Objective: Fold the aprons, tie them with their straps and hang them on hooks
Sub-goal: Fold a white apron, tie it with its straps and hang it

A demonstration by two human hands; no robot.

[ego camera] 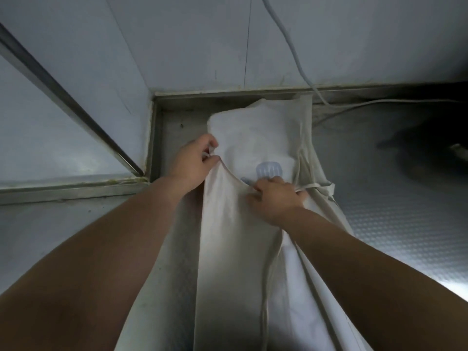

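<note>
A long white apron [235,249] lies lengthwise on a steel counter [177,122], folded into a narrow strip with a pale blue print [268,169] near its middle. My left hand [195,163] pinches the apron's folded top edge at its left corner. My right hand [276,198] grips the same edge further right, beside the print, together with a strap. A thin white strap [317,185] runs from that hand to the right, and another strap [302,138] runs along the apron's right side toward the wall.
The counter sits in a corner between grey wall panels [202,41]. A white cable [298,62] hangs down the back wall and trails right along the counter. A dark shape [430,153] lies at the far right. Textured metal surface [392,211] extends right of the apron.
</note>
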